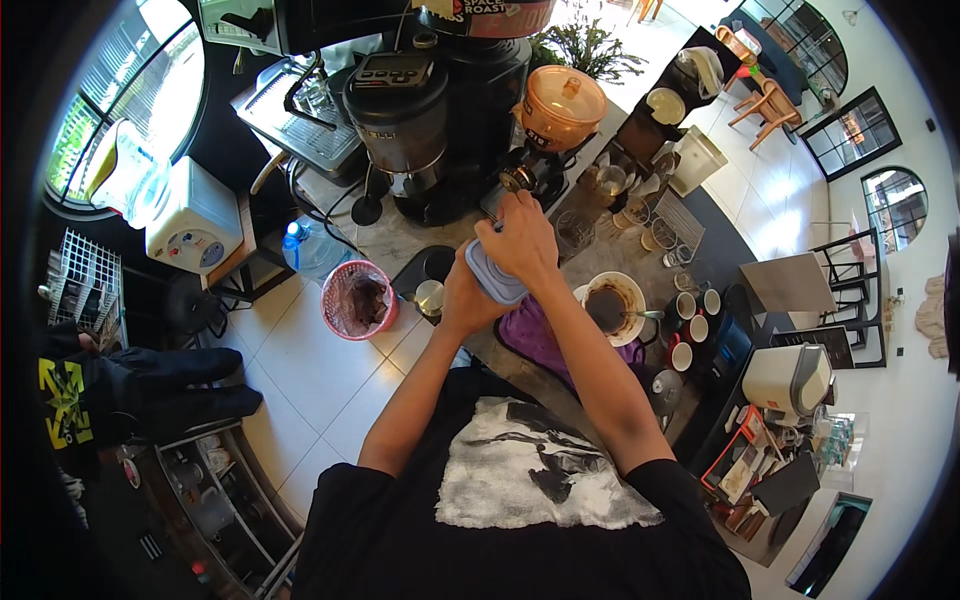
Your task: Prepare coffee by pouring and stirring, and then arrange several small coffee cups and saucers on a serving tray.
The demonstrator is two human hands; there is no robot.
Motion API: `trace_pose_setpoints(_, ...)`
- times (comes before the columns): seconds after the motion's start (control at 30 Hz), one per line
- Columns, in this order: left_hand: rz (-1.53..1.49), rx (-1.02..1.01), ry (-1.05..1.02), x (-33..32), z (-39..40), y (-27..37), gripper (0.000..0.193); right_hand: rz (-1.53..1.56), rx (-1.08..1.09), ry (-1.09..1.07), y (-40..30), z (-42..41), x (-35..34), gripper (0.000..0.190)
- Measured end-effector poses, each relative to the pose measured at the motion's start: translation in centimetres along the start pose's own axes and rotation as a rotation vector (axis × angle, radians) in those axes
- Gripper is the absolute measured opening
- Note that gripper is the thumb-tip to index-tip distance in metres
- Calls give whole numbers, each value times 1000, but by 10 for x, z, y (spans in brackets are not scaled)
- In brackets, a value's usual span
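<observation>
My left hand [466,294] holds a container with a bluish-grey lid [491,271] from its left side; the body is mostly hidden by the hand. My right hand [523,236] is over the container's upper edge, fingers bent towards a grinder [517,178] with a brass-coloured part; whether they grip the lid or something small I cannot tell. Below and right of the hands lies a purple cloth [531,330]. A white bowl [636,283] with dark brown contents and a spoon [645,314] stands right of my right forearm. Left of my left hand is a small metal cup [430,298].
A coffee grinder [397,127] and an orange lidded pot [564,109] stand beyond the hands. Glasses [576,229] and red cups [681,355] line the right. A pink basket [360,300] and water bottle [319,251] are left. Another person [150,382] is at far left.
</observation>
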State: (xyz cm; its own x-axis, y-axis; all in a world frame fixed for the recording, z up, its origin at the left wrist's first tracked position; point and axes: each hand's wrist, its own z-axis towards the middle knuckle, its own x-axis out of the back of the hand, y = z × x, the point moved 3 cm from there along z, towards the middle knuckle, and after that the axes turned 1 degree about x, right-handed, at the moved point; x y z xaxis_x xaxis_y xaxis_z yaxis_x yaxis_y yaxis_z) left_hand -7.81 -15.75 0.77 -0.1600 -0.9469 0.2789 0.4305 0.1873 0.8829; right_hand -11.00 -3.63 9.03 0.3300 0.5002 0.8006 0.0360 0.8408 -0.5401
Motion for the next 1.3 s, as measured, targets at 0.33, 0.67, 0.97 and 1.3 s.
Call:
trace_pose_setpoints(0.33,39,113,-119,7,34,9,103,348,147,266,-2,9,43,14)
trace_pose_setpoints(0.67,202,-67,-159,16,39,16,148,774,-62,529,31,-8,144,28)
trace_pose_setpoints(0.97,-158,-7,-273,56,55,61,58,769,42,338,-28,16,82,24)
trace_pose_setpoints(1.3,-841,676,48,74,116,0,44,30,-174,-638,67,75,-8,23)
